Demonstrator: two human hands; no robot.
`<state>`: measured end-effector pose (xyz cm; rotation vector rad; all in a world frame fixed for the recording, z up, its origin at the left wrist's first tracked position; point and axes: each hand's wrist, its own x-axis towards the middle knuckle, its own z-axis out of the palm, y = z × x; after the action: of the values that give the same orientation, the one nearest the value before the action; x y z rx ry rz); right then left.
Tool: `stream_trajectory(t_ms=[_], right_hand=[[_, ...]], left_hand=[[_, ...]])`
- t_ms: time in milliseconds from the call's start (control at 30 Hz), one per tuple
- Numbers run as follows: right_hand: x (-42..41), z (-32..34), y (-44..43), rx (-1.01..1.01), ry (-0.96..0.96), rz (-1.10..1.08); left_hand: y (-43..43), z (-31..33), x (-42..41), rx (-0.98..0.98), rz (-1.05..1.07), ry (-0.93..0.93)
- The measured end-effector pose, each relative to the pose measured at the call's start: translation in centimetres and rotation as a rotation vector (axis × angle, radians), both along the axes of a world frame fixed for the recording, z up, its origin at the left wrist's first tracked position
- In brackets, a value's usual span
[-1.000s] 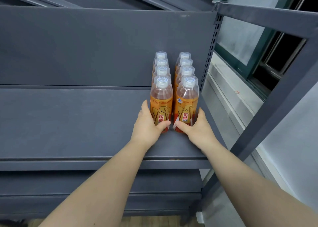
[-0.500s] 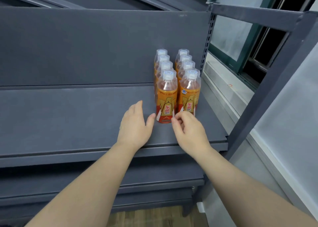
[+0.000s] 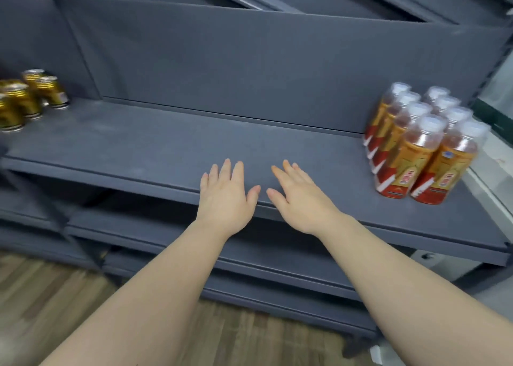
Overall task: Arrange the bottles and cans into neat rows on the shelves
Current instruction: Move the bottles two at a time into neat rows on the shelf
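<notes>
- Both hands have let go of the front bottles and drawn away: the left hand (image 3: 226, 196) and the right hand (image 3: 301, 199) are now side by side over the middle of the shelf's (image 3: 166, 149) front edge, well apart from the bottles.
- Each hand is spread flat, palm down, fingers straight, holding nothing; I cannot tell whether they touch the shelf.
- The orange bottles (image 3: 416, 149) stand upright in two close rows of four at the shelf's right end.
- Gold cans (image 3: 27, 99), blurred, cluster at the left end.
</notes>
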<state>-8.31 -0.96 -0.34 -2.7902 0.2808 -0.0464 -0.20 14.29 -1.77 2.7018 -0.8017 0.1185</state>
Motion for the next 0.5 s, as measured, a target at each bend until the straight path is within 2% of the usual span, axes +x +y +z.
stream_trajectory(t_ms=[500], right_hand=[[12.9,-0.2,20.1,-0.092,0.071,0.377]], left_hand=[[22.6,-0.6,5.7,0.037,0.435,0.051]])
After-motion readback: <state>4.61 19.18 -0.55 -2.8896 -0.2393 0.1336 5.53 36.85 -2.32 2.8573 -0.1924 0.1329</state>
